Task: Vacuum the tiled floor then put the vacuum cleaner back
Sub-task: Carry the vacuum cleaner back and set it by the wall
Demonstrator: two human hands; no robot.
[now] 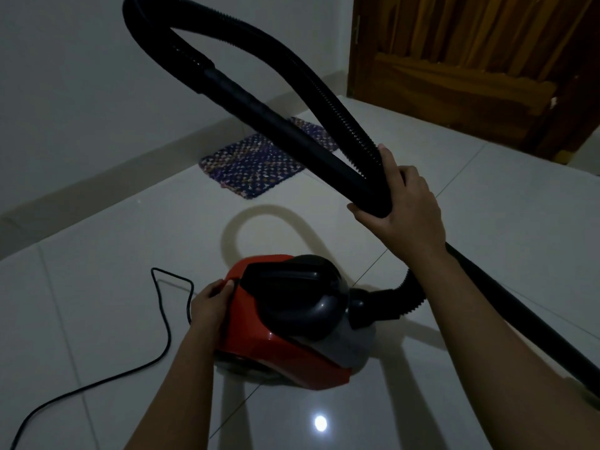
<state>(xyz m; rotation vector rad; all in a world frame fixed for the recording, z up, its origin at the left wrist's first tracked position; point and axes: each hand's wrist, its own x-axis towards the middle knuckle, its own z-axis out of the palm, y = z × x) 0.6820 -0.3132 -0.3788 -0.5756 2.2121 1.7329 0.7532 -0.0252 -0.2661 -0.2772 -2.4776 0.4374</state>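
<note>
Head view: red vacuum cleaner (292,319) standing on tiled floor (487,206), cord (165,319) trailing left. Left hand (211,303) at its rear, fingers curled against the body, perhaps on a switch. Right hand (402,206) closed around hose (292,76) and tube together. Better to keep the loop high, clear of the mat (256,164), and press firmly.

Two bare forearms reached into frame from the bottom edge, uncovered up to where the picture cut them off; no sleeve showed. The left hand (211,303) and the right hand (406,206) were ungloved, and no ring, watch or bracelet could be made out in the dim light.
</note>
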